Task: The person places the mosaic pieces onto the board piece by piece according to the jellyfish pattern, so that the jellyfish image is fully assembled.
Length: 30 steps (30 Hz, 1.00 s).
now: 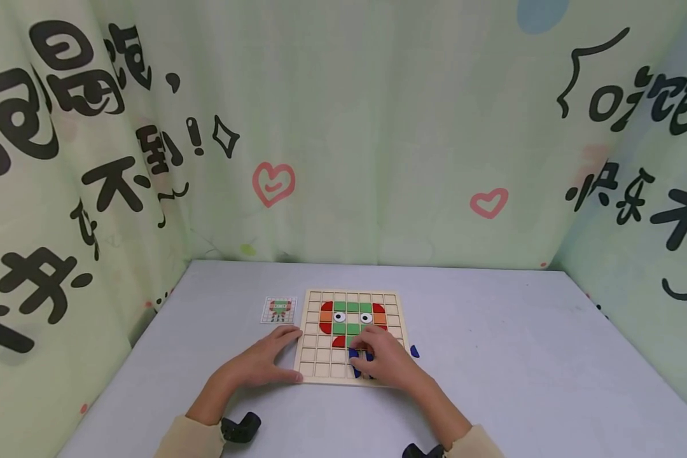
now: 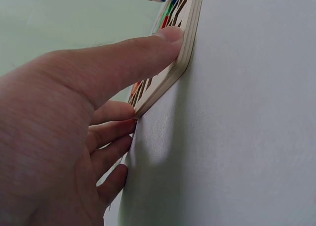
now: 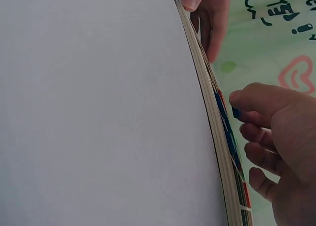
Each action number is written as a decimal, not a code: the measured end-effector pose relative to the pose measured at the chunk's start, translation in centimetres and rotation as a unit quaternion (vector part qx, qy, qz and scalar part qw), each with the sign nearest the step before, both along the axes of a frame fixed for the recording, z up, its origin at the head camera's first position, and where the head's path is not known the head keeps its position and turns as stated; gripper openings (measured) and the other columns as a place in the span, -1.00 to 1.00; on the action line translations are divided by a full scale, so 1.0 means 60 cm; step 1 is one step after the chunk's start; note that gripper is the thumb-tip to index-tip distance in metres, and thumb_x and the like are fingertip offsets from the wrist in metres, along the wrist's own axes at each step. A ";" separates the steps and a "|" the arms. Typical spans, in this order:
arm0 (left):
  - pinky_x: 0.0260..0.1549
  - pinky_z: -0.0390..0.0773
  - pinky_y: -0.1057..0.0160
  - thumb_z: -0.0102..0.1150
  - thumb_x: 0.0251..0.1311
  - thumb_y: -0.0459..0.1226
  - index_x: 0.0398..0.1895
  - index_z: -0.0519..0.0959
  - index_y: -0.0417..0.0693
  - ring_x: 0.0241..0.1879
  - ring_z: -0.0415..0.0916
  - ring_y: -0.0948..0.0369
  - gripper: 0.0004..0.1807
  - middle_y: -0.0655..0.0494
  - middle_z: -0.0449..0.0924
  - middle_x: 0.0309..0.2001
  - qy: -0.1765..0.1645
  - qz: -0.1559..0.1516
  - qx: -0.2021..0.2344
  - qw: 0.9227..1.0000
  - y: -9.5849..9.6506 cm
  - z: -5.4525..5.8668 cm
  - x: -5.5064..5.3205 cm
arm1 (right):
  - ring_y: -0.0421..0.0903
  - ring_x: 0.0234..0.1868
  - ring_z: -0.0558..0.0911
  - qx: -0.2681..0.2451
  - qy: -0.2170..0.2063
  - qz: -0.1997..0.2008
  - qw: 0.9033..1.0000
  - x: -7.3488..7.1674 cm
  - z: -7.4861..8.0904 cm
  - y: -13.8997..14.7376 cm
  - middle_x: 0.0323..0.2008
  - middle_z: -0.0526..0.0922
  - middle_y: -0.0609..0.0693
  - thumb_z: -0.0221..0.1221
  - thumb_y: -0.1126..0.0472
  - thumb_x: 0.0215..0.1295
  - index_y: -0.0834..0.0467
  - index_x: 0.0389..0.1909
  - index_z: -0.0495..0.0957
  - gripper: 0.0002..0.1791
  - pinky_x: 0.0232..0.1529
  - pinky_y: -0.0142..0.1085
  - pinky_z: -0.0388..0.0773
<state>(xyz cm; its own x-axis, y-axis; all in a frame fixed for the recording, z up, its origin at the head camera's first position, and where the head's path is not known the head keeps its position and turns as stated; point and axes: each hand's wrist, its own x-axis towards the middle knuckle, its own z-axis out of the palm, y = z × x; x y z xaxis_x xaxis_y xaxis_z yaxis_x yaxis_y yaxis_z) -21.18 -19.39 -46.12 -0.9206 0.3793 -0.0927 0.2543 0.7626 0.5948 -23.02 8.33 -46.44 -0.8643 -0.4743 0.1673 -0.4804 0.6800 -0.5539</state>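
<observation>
A wooden grid board (image 1: 323, 370) lies on the table with red, green and orange pieces and two eye pieces set in its squares. My left hand (image 1: 263, 362) rests along the board's left edge, fingers spread, with the thumb (image 2: 170, 34) on the rim near the front corner. Over the lower middle of the board, my right hand (image 1: 386, 359) pinches a small blue piece (image 3: 236, 112) between thumb and forefinger. Below that hand, blue pieces (image 1: 353, 364) lie in the lower squares, partly hidden by the fingers. One loose blue piece (image 1: 415, 351) lies right of the board.
A small pattern card (image 1: 278, 310) showing a green and red figure lies left of the board. The white table (image 1: 504, 362) reaches back to a pale green curtain (image 1: 378, 127) with black writing and pink hearts. Black straps with cameras (image 1: 242, 427) sit at both wrists.
</observation>
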 end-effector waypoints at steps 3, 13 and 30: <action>0.35 0.24 -0.16 0.42 -0.04 0.07 0.43 0.25 -0.02 0.44 0.13 -0.06 -0.05 0.00 0.13 0.46 -0.002 0.003 -0.002 1.000 0.000 0.000 0.000 | -0.23 -0.29 0.43 0.008 0.003 0.004 1.000 -0.001 0.000 -0.011 -0.31 0.50 -0.20 0.33 0.08 0.16 0.00 -0.25 0.65 -0.84 -0.29 -0.43 0.46; 0.34 0.25 -0.17 0.42 -0.04 0.09 0.43 0.25 -0.01 0.44 0.13 -0.05 -0.04 0.01 0.13 0.46 -0.004 0.006 -0.006 1.000 0.001 0.000 0.000 | -0.25 -0.25 0.46 0.033 0.017 0.004 0.999 -0.003 0.001 -0.032 -0.28 0.56 -0.19 0.35 0.05 0.15 0.00 -0.24 0.67 -0.81 -0.16 -0.34 0.54; 0.35 0.24 -0.16 0.43 -0.05 0.09 0.43 0.25 0.00 0.45 0.11 -0.05 -0.03 0.01 0.13 0.47 -0.005 0.009 -0.008 1.000 0.004 -0.002 -0.001 | -0.21 -0.32 0.42 -0.003 -0.044 -0.074 0.996 -0.001 0.012 0.046 -0.35 0.51 -0.19 0.35 0.15 0.14 -0.01 -0.21 0.68 -0.82 -0.36 -0.44 0.42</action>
<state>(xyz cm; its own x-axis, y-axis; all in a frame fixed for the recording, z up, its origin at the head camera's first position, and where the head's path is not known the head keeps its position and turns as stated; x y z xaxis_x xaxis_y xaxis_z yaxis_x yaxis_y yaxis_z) -21.22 -19.18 -46.21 -0.9260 0.3621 -0.1072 0.2355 0.7758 0.5854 -23.08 11.08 -45.72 -0.9363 -0.3392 0.0907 -0.3243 0.7365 -0.5937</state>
